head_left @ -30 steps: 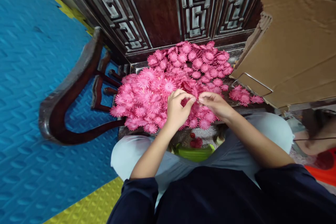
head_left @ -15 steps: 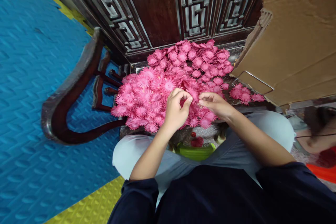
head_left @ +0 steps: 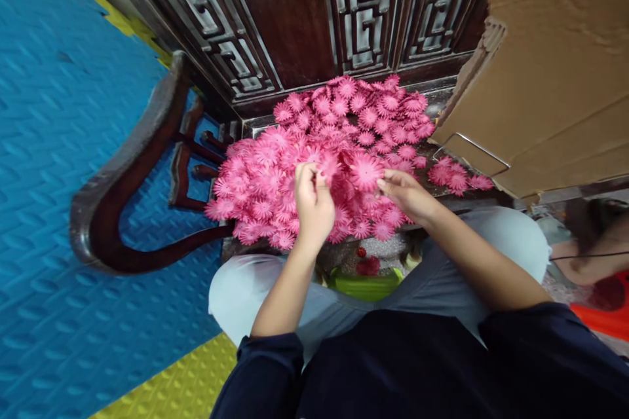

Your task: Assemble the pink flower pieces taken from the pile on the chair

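Left hand (head_left: 313, 200) is curled in over the pile, fingertips pinched together on a pink flower piece at the top of the heap, though it's too small to tell exactly what's between them. Right hand (head_left: 405, 193) has its thumb and forefinger closed on the edge of one pink flower (head_left: 366, 171), which sits face-up just above the pile, between the two hands. The other fingers of that hand are loosely bent.

Both hands are over the near side of a big heap of pink flowers (head_left: 275, 177), all spiky-petalled and about the same, piled on the seat of a dark wooden chair (head_left: 122, 170) with a curved armrest and a carved back. A few loose flowers (head_left: 455, 178) lie off to the right, just beside a brown cardboard box (head_left: 550, 78) with a metal staple at its edge.

The person's knees in light trousers (head_left: 246, 288) are pulled up to the seat, something green (head_left: 366, 287) between them. Floor is blue foam mat (head_left: 54, 144) with yellow tiles (head_left: 187, 386).
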A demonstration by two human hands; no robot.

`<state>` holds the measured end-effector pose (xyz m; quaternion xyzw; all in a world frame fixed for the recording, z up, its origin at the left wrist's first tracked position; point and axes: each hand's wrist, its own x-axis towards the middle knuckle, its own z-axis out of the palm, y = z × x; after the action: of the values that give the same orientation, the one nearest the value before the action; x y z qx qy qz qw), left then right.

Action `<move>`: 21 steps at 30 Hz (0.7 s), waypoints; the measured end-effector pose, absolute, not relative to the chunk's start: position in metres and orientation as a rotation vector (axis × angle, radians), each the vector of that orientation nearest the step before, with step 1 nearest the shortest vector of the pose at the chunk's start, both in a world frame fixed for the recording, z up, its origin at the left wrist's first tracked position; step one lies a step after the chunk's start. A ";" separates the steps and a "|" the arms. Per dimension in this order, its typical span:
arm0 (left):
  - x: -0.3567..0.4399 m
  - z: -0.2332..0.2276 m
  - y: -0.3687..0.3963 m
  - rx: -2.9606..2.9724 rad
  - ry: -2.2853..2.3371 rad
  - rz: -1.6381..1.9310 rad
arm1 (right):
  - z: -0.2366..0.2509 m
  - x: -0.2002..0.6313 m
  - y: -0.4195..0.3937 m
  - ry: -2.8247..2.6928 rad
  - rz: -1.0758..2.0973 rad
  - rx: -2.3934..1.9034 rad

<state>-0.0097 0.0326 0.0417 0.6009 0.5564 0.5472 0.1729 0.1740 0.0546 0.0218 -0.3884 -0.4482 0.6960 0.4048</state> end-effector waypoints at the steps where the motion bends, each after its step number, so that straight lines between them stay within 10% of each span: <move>1: -0.014 0.041 0.034 1.641 1.604 1.600 | 0.021 0.175 0.056 -1.104 1.741 -0.981; 21: -0.019 0.031 0.041 1.970 1.989 1.402 | 0.018 0.170 0.056 -1.079 1.785 -1.013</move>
<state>-0.0194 0.0406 0.0310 0.6293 0.6353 0.4477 0.0055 0.1698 0.0560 0.0185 -0.4005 -0.4264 0.7055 0.4001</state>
